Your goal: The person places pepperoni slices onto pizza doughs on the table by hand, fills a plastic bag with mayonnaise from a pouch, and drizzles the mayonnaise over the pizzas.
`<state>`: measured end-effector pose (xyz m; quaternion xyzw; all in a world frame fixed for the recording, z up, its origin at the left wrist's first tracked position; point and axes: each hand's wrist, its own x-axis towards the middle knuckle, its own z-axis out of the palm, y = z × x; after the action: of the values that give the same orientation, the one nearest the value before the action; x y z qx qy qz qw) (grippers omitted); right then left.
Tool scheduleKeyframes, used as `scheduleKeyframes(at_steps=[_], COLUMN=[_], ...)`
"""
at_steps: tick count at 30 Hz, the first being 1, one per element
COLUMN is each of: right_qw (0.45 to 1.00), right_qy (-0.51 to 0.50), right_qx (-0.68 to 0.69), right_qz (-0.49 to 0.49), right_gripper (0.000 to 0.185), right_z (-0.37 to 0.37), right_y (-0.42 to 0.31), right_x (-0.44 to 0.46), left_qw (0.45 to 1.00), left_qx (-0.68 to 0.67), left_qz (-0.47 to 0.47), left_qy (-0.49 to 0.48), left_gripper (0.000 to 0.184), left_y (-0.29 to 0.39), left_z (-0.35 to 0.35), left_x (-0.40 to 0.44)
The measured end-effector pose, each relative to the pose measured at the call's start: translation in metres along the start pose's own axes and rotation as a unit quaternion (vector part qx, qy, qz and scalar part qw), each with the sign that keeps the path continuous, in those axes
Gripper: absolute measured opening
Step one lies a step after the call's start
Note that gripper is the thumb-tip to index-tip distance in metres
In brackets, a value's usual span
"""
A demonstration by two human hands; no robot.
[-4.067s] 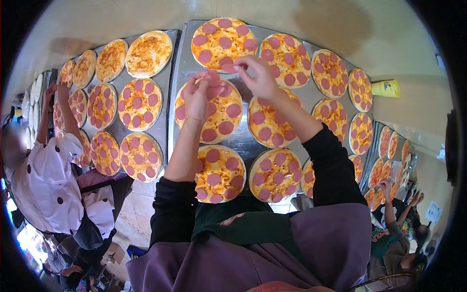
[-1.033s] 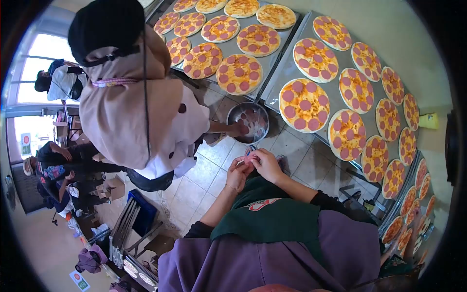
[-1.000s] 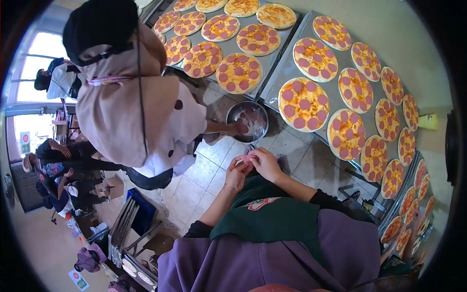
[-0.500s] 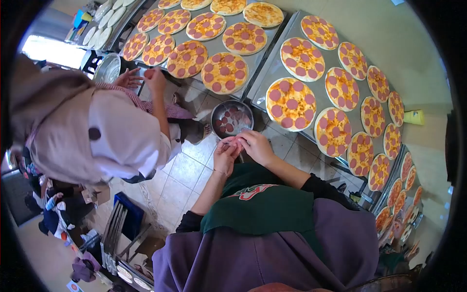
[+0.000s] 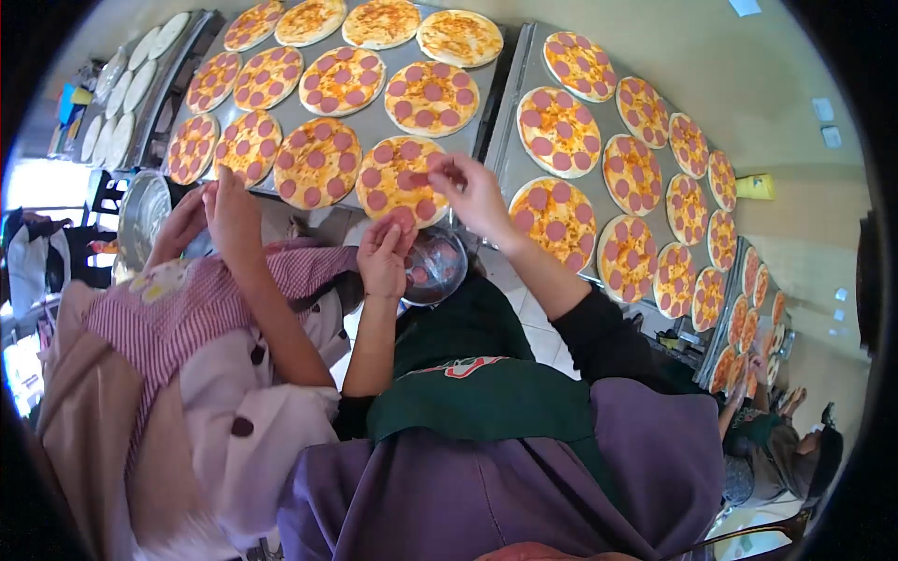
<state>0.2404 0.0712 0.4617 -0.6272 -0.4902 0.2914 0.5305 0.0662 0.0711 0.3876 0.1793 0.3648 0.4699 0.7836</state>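
Observation:
My left hand [image 5: 382, 259] is closed on sausage slices [image 5: 402, 219] near the lower edge of a pizza [image 5: 398, 182] topped with round slices. Above the right side of that same pizza, my right hand [image 5: 472, 196] pinches a single sausage slice [image 5: 418, 179]. A metal bowl [image 5: 436, 266] with more slices in it is partly hidden below my left hand. The pizza lies at the lower right corner of a metal table [image 5: 369, 120] that holds rows of pizzas.
To the right, a second metal table [image 5: 514, 140] bears more topped pizzas. A co-worker [image 5: 215, 355] stands close on my left, hands raised near the table. Another metal bowl [image 5: 142, 220] and plain dough rounds [image 5: 122, 140] are farther left. A yellow container [image 5: 756, 186] sits at the far right.
My view has shifted toward the left table. My hands have moved up from above the bowl to the pizza and parted, the right one with a slice. The co-worker is now closer beside me.

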Motion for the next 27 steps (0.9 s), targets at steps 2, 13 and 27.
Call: scheduleKeyframes(at_steps=[2,13,27], right_qw=[0.997,0.971,0.93], right_qy=[-0.017,0.064,0.009], right_qx=[-0.051,-0.229,-0.368], right_qz=[0.053,-0.004,-0.006], right_gripper=[0.013,0.013,0.018], right_z=[-0.013,-0.07,-0.076], right_y=[0.013,0.181,0.267], right_x=[0.048,0.3,0.39], left_qw=[1.0,0.994,0.998], left_qx=[-0.008,-0.076,0.031], left_qz=[-0.007,-0.038,-0.019], left_qy=[0.013,0.065,-0.044], left_gripper=[0.027,0.023,0.023], left_y=[-0.001,0.004,-0.009], left_z=[0.003,0.03,0.139], left_x=[0.008,0.095,0.322])
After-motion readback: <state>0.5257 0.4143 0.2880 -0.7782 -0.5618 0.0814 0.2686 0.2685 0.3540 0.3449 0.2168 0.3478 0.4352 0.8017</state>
